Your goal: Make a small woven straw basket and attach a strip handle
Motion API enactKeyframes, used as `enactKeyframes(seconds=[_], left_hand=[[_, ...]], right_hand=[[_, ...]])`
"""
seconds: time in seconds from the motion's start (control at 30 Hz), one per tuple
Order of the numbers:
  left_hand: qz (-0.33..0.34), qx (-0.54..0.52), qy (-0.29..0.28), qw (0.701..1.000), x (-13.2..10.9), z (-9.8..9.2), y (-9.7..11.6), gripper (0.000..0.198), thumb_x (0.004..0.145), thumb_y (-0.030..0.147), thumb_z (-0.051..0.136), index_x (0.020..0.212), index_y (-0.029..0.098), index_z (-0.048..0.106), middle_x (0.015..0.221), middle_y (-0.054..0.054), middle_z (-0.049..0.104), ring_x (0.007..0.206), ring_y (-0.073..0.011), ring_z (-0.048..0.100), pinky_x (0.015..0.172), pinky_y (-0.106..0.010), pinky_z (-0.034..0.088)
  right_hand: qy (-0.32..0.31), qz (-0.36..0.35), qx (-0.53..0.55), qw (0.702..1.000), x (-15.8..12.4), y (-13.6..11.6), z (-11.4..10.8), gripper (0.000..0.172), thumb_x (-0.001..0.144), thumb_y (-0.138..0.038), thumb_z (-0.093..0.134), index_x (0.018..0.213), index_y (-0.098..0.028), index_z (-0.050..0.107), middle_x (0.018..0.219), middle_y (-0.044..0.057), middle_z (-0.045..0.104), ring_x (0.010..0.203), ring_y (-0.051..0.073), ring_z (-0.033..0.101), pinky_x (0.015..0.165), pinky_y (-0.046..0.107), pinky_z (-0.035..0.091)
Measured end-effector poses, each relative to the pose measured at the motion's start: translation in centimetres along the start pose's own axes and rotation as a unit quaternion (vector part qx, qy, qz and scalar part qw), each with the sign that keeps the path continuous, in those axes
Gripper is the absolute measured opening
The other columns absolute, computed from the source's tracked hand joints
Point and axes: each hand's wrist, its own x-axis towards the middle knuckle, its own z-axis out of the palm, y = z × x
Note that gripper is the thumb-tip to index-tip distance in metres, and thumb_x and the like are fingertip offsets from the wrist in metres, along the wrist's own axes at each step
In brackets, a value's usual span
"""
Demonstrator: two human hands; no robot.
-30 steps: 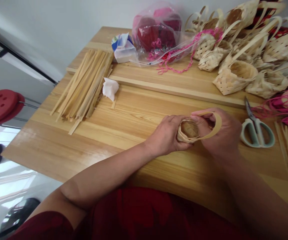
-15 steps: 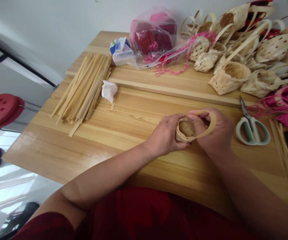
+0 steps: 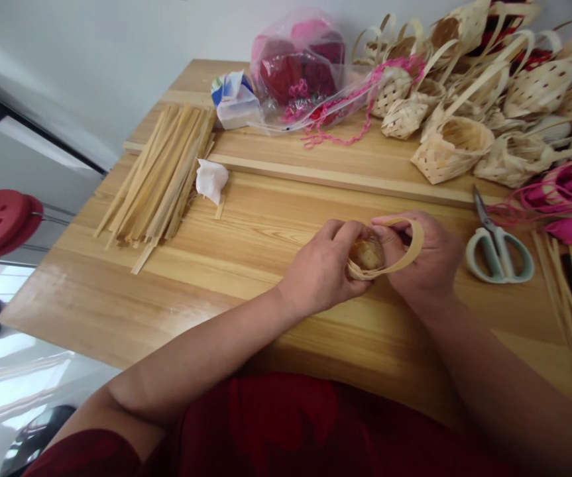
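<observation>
Between my hands, a small woven basket (image 3: 365, 256) is held above the table, its opening turned up toward me. A flat strip handle (image 3: 416, 246) arches from its rim over to the right. My left hand (image 3: 326, 265) is wrapped around the basket's left side, the thumb below and the fingers at the far rim. My right hand (image 3: 422, 262) pinches the rim on the right, with the thumb at the edge and the handle looping in front of it. Its other fingertips are partly hidden behind the basket.
Scissors (image 3: 499, 248) lie right of my right hand. Several finished woven baskets (image 3: 455, 149) crowd the back right beside pink cord (image 3: 554, 189). A bundle of flat strips (image 3: 161, 175), a crumpled white tissue (image 3: 211, 179) and a plastic bag of yarn (image 3: 298, 73) are farther left. A wooden bar (image 3: 325, 175) crosses the table.
My left fingers have shifted along the far rim and now bend higher over it. The whole view has slid slightly; both hands keep hold of the basket.
</observation>
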Motion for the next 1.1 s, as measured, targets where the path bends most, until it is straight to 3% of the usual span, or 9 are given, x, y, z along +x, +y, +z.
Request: enactKeyframes(seconds=[0.33, 0.63, 1.1], left_hand=[[0.022, -0.013, 0.007, 1.0, -0.38, 0.02, -0.24, 0.057, 0.083, 0.028, 0.084, 0.133, 0.022, 0.058, 0.13, -0.009, 0.068, 0.121, -0.0248, 0.069, 0.104, -0.038, 0.058], [0.012, -0.017, 0.017, 1.0, -0.04, 0.02, -0.43, 0.052, 0.078, 0.033, 0.088, 0.122, 0.023, 0.063, 0.12, -0.007, 0.07, 0.109, -0.0239, 0.071, 0.097, -0.038, 0.06], [0.001, -0.017, 0.009, 1.0, -0.16, -0.17, -0.34, 0.055, 0.078, 0.034, 0.087, 0.126, 0.023, 0.061, 0.122, -0.007, 0.069, 0.109, -0.024, 0.071, 0.095, -0.038, 0.061]], right_hand=[[-0.008, -0.011, -0.008, 1.0, 0.01, 0.6, -0.22, 0.003, 0.094, -0.032, 0.074, 0.094, -0.034, 0.077, 0.09, 0.002, 0.08, 0.074, 0.02, 0.073, 0.067, 0.033, 0.057], [0.011, -0.034, -0.008, 0.999, -0.12, 0.19, -0.06, 0.004, 0.094, -0.03, 0.075, 0.097, -0.032, 0.077, 0.09, 0.0, 0.081, 0.077, 0.02, 0.076, 0.065, 0.034, 0.059], [0.011, -0.03, 0.003, 0.999, 0.23, -0.11, -0.77, 0.006, 0.094, -0.031, 0.076, 0.098, -0.036, 0.078, 0.089, 0.002, 0.079, 0.077, 0.024, 0.074, 0.071, 0.038, 0.061]])
